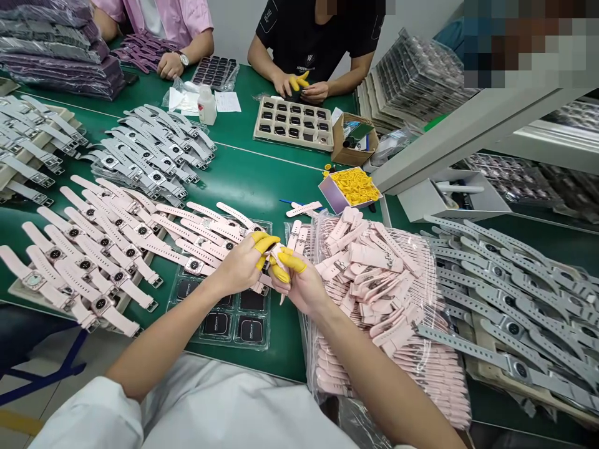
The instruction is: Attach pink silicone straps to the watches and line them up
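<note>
My left hand [241,265] and my right hand [299,280] meet over the table, yellow finger cots on their fingertips. Pinched between them is a pink watch strap [276,251]; a dark part shows beside it, mostly covered by the fingers. Under and beside my left hand lies a clear plastic tray [219,340] with square black watch faces in its pockets. Finished-looking pink watches [194,265] lie across the tray's far part. To the right of my right hand, loose pink straps [374,265] are heaped on a plastic bag [449,374] full of more pink straps.
Pink watches [100,240] and grey watches [154,149] lie in rows at left, more grey watches [510,299] at right. Ahead stand a box of yellow finger cots [330,190], a beige tray [259,138], a bottle [206,106] and a metal post [449,131]. Two people sit opposite.
</note>
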The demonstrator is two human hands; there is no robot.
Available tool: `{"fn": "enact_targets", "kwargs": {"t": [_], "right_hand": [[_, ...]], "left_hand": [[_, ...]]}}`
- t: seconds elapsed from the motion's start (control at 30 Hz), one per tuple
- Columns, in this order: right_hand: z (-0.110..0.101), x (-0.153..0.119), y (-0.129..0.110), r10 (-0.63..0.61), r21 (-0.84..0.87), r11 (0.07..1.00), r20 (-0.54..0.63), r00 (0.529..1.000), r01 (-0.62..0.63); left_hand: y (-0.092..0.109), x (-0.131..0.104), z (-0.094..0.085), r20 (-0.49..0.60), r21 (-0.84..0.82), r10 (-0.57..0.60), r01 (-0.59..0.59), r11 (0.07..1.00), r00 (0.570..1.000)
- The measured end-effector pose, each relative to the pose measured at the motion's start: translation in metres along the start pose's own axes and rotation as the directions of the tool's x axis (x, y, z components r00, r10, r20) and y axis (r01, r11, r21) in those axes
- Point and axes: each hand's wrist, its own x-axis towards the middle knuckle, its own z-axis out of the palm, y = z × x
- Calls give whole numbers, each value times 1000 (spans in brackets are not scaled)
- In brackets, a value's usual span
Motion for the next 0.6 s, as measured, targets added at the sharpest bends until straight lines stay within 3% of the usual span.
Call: {"fn": "enact_targets", "kwargs": {"t": [0.13,0.37,0.5,0.6], "right_hand": [[-4,1,0,40,10,999,-29,999,-40],[-11,2,2,159,-27,986,-92,983,-162],[-9,1,5,129,-70,988,-99,987,-136],[-7,1,5,87,-89,991,-95,992,-96]], "left_hand": [[3,-1,-5,74,-25,7,-5,1000,997],[5,3,-4,206,256,-77,23,966,976],[6,2,-6,207,184,-88,50,982,974],[5,0,-8,155,-4,-119,121,993,981]]}}
